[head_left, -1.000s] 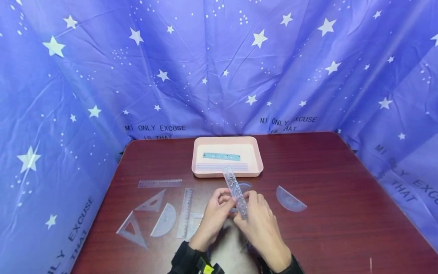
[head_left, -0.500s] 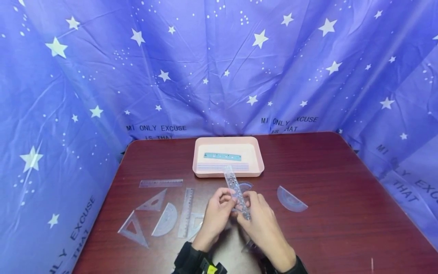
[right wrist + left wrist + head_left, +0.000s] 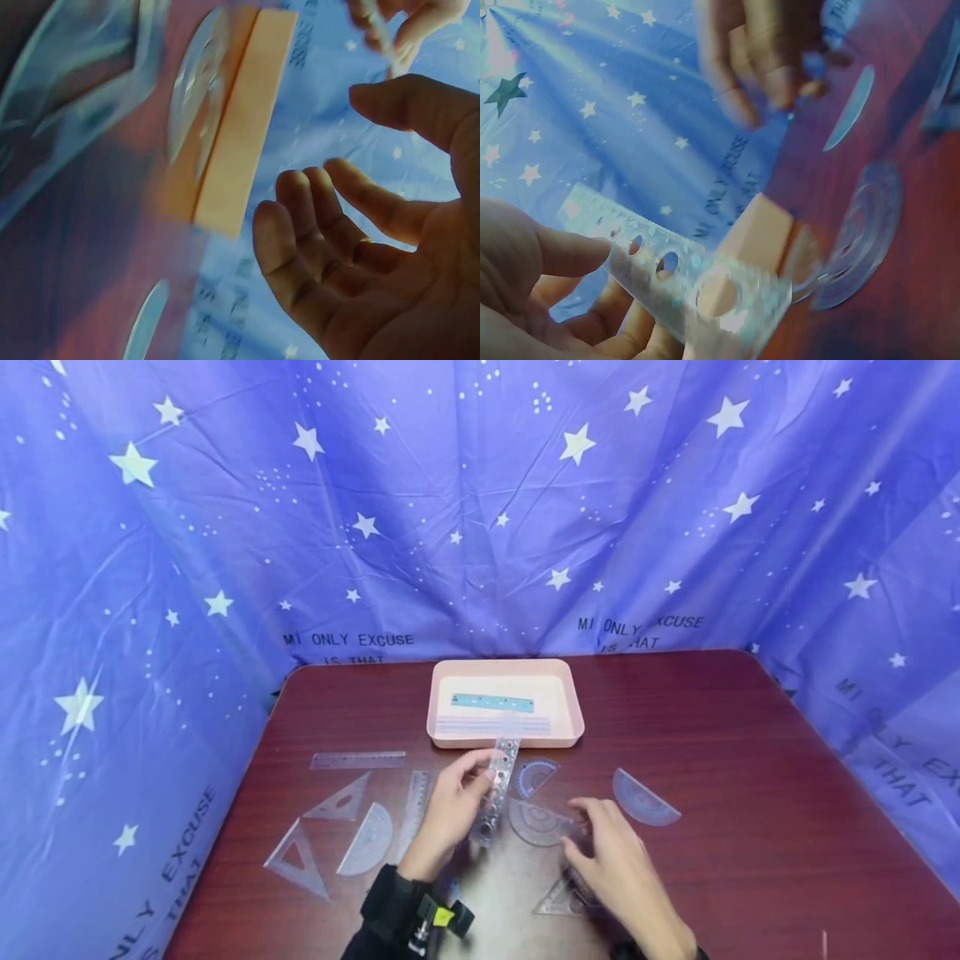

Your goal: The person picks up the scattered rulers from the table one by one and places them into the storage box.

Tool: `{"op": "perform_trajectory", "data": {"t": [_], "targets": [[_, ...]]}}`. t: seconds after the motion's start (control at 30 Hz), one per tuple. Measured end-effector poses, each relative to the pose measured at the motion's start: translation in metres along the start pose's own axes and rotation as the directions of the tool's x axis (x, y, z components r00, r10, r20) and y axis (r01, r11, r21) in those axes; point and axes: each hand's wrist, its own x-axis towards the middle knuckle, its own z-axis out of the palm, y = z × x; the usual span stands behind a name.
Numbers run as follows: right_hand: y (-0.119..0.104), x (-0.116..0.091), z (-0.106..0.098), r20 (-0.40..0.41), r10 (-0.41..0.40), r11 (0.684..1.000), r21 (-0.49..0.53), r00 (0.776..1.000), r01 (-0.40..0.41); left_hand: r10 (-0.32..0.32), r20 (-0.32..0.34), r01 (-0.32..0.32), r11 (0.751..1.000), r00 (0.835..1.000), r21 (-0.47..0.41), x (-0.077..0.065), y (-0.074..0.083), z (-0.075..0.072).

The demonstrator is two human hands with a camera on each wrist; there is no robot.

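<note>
My left hand point(image 3: 450, 810) pinches a clear ruler point(image 3: 492, 802) with round holes between thumb and fingers. The ruler slants upward, its far end overlapping the tray's front in the head view. In the left wrist view, the holed ruler point(image 3: 682, 300) shows with the thumb on its face. My right hand point(image 3: 618, 860) holds nothing; its fingers are spread and gently bent in the right wrist view point(image 3: 360, 270). It hovers beside a clear protractor point(image 3: 536, 831) and over a clear set square point(image 3: 555, 902), which it partly hides. A smaller blue-marked protractor point(image 3: 534, 774) lies just beyond.
A pink tray point(image 3: 562, 742) stands at the back with a blue ruler point(image 3: 491, 702) and pale strips inside. Leftward lie a flat ruler point(image 3: 358, 761), two set squares point(image 3: 306, 883), a protractor point(image 3: 367, 842) and another ruler point(image 3: 415, 806). Another protractor point(image 3: 643, 799) lies right.
Both hands held the ruler before; the right hand has let go and moved right and nearer. The left hand has shifted left, and the ruler now tilts the other way.
</note>
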Motion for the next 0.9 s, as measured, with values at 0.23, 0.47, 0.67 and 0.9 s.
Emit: {"op": "perform_trajectory", "data": {"t": [0.23,0.47,0.67,0.9], "targets": [[0.037,-0.01,-0.013,0.082,0.102,0.991,-0.099,0.991,-0.094,0.086,0.077,-0.106,0.945,0.993,0.309,0.028,0.028,-0.012],[0.056,-0.017,-0.017,0.161,0.164,0.979,-0.146,0.973,-0.141,0.177,0.302,-0.323,0.77,0.937,0.55,0.071,0.065,-0.022],[0.061,-0.021,-0.014,0.157,0.146,0.981,-0.154,0.977,-0.122,0.116,0.387,-0.374,0.608,0.915,0.7,0.114,0.093,-0.02],[0.063,-0.021,-0.01,0.139,0.133,0.981,-0.159,0.981,-0.111,-0.031,0.454,-0.386,0.475,0.891,0.791,0.158,0.091,-0.017]]}}
